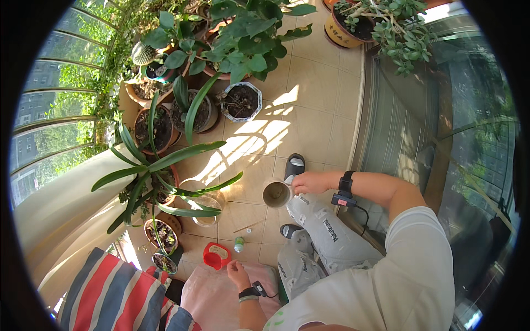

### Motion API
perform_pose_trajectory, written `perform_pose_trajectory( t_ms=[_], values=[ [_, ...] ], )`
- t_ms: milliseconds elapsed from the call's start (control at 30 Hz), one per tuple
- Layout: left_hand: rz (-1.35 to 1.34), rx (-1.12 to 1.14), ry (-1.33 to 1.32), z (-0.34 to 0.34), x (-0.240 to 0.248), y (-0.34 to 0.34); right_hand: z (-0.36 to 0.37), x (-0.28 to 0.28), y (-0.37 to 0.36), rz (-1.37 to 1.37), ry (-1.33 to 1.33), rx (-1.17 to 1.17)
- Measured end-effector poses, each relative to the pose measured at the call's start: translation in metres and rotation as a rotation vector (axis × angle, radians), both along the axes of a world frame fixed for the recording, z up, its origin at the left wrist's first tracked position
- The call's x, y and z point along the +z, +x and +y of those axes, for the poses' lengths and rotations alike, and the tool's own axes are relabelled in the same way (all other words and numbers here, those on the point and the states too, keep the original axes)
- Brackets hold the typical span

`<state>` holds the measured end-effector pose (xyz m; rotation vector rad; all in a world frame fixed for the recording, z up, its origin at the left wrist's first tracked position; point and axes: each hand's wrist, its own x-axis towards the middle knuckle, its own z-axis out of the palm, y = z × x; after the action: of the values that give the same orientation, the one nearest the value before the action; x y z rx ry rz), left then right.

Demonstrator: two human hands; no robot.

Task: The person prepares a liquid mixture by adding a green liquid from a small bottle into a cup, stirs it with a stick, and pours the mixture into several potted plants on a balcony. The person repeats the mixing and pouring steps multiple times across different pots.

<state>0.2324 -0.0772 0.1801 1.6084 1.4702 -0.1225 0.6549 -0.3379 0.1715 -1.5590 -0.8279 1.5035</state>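
Round cup [277,194], its open mouth facing up, is at the right hand's fingertips; that hand [310,182] pinches its edge, though I cannot tell whether by a handle. The left hand [237,274] is curled by a pink cloth [207,295]; I cannot tell whether it holds anything. Just beyond it are a red plastic container [207,259] and small green bottle [239,246]. Farther out, left of both hands, stands a strap-leaved potted plant [144,175].

Wide fisheye view, downward from head height
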Motion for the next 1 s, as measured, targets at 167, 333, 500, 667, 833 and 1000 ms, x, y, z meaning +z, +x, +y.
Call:
perform_pose_trajectory(
  t_ms=[167,333,500,667,833,1000],
  values=[
    [-0.057,-0.099,0.176,0.011,0.003,0.063,-0.039,0.046,0.031,0.047,-0.093,-0.227],
    [-0.106,-0.072,0.211,0.035,0.046,0.155,-0.069,0.087,0.076,0.085,-0.114,-0.512],
    [-0.34,-0.163,0.177,0.057,0.104,0.288,-0.089,0.125,0.131,0.09,-0.081,-0.79],
    [-0.634,-0.296,-0.002,0.046,0.202,0.44,-0.103,0.162,0.199,0.063,0.0,-0.937],
    [-0.753,-0.27,-0.197,0.018,0.31,0.555,-0.104,0.188,0.273,0.078,0.091,-1.094],
    [-0.853,-0.281,-0.471,0.003,0.357,0.635,-0.093,0.197,0.352,0.001,0.061,-1.25]
  ],
)
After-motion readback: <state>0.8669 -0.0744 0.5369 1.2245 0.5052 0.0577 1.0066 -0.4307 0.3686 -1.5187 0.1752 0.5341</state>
